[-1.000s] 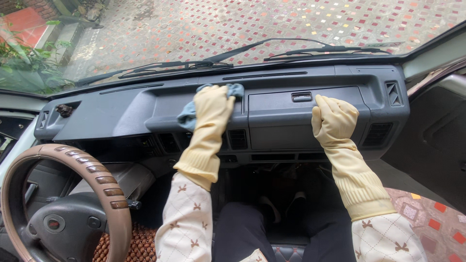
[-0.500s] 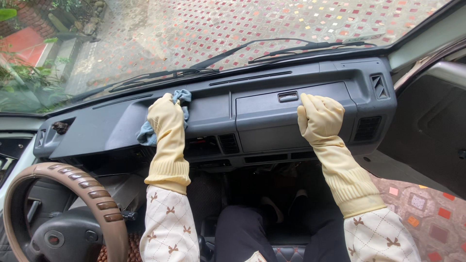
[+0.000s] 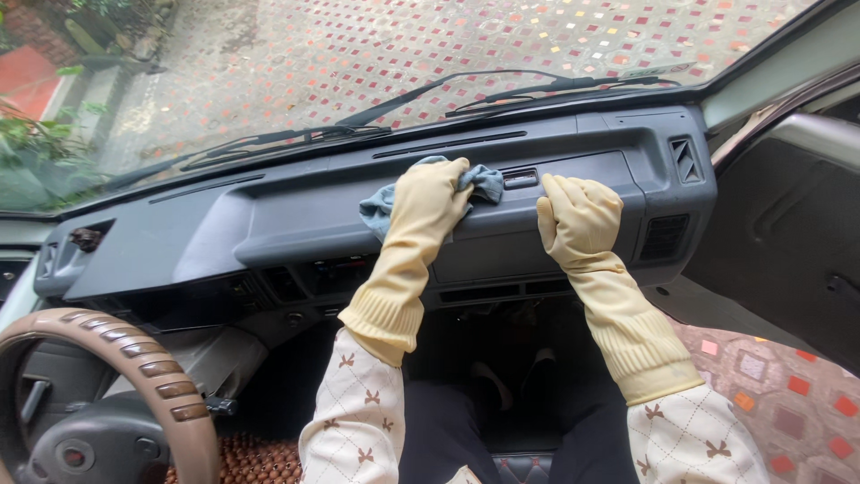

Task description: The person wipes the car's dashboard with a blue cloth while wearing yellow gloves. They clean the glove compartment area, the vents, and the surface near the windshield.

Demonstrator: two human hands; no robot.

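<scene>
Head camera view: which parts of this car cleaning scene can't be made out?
- Blue cloth: mostly covered by the left hand.
- Steering wheel: cut off by the picture's lower left corner.
- Glovebox latch: too small for detail.
- Dashboard under the right hand: hidden.

L hand (image 3: 430, 202) + cloth (image 3: 484, 184) now nearer glovebox latch (image 3: 520, 178)

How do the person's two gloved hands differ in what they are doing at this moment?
The left hand in its yellow rubber glove presses a crumpled blue cloth on the grey plastic dashboard; the right hand holds nothing and rests bare-gloved on the dashboard's glovebox lid. The left reaches further forward. Both wear matching long gloves.
</scene>
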